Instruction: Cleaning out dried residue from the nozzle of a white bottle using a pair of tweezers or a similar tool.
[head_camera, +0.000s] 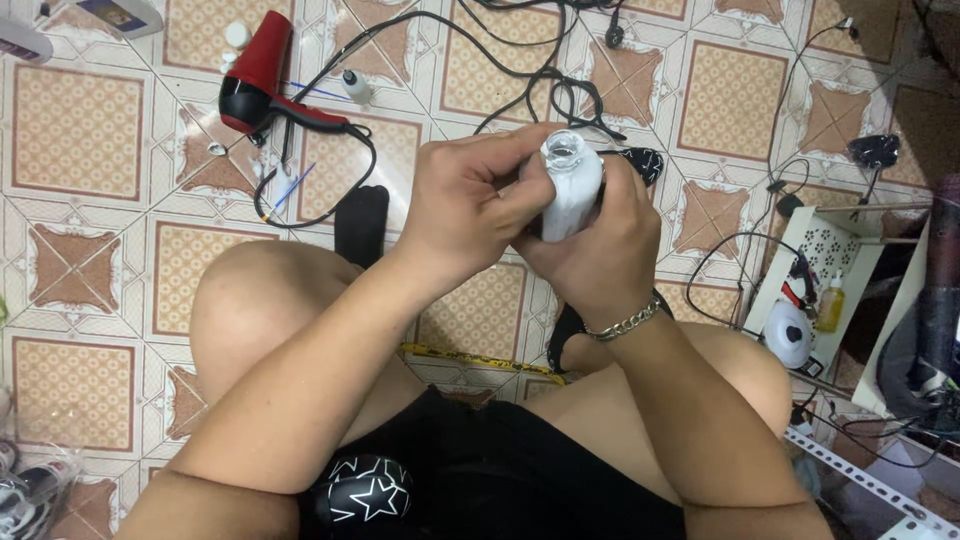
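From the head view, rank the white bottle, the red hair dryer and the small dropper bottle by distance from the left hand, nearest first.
1. White bottle: held in the left hand, with the right hand.
2. Small dropper bottle: on the tiles, up-left.
3. Red hair dryer: farther left.

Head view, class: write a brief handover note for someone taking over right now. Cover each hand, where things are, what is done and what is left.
Left hand: grip on the white bottle, fingers across its side.
Right hand: grip round the bottle from below.
Bottle: upright above the knees, mouth open, no cap on.
Red hair dryer: on the tiled floor, untouched.
Done: bottle uncapped.
Left: cannot tell; cap not seen.
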